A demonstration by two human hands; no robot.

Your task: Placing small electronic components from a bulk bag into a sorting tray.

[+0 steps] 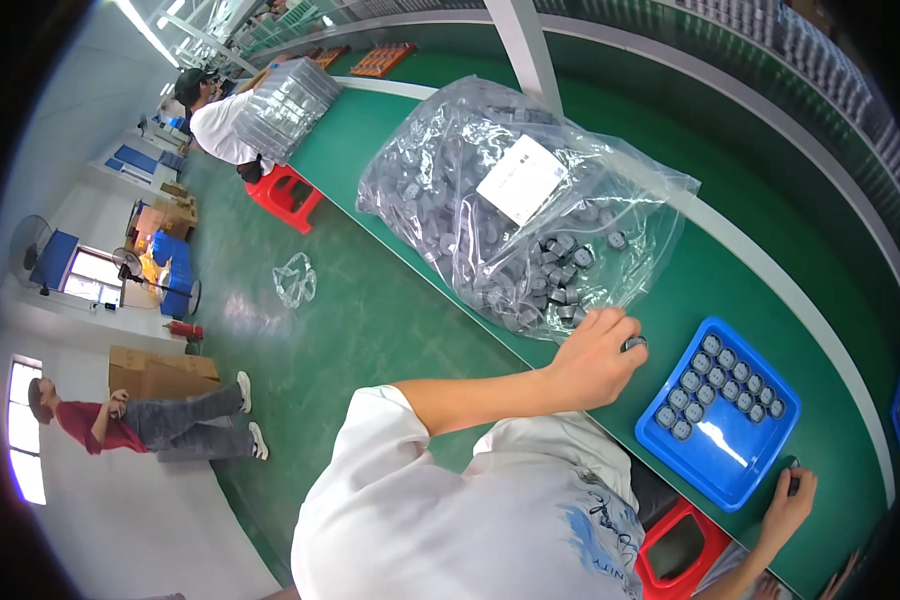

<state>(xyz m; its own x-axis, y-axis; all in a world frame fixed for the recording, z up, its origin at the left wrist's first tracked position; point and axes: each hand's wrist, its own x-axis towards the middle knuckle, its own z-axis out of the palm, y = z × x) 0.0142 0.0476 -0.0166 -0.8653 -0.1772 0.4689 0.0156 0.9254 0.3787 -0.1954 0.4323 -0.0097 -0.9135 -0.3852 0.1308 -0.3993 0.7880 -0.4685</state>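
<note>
My left hand [598, 358] is closed round a small round grey part [634, 343], just past the mouth of a large clear plastic bag [420, 130]. Many loose grey parts [560, 262] of the same kind lie inside the bag, and a white label [522, 180] rests on top of it. Beside the near right corner of a blue tray [648, 432], my right hand [788, 512] pinches a small dark part [794, 482], mostly covered by the fingers. Similar round parts [716, 376] stand in rows in the tray's far portion.
The green worktable [830, 420] has a pale raised rail [770, 275] along its far side. A red stool [685, 550] is by my legs. Further along, a person in white [225, 125] sits behind stacked clear trays [288, 105]; another person [140, 425] stands near cardboard boxes [160, 372].
</note>
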